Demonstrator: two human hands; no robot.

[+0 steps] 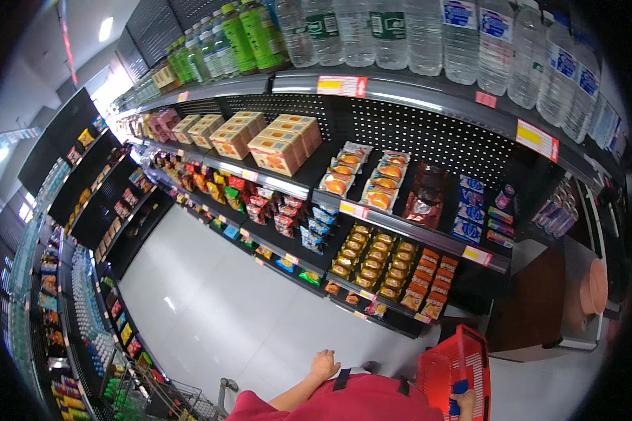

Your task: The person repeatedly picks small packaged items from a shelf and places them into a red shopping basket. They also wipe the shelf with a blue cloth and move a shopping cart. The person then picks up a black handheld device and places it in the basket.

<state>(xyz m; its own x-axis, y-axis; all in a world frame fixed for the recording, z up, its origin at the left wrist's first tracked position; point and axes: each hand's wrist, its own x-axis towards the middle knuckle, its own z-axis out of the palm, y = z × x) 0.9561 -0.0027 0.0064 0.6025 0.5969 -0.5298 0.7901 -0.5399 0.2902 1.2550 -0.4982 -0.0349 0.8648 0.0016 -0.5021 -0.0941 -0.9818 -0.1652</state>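
Note:
My left hand (324, 364) hangs in front of my body over the tiled floor, with nothing seen in it; its fingers are loosely bent. At the lower right, my right hand (464, 402) grips the blue handle grip (459, 389) of a red plastic shopping basket (426, 371). No goods can be made out in the basket. In front of me stands a black store shelf (395, 223) with wrapped snacks in gold (372, 262) and orange packs (432, 281). Above them lie packaged buns (382, 184), boxes (285, 142) and blue packs (468, 208). Clear water bottles (424, 44) line the upper shelf.
A wire shopping cart (189, 402) stands at the lower left, beside another shelf row (73, 294) of snacks and bottles. Grey floor tiles (210, 294) run between the rows. At the right are a brown counter panel (529, 300) and a round pinkish container (593, 287).

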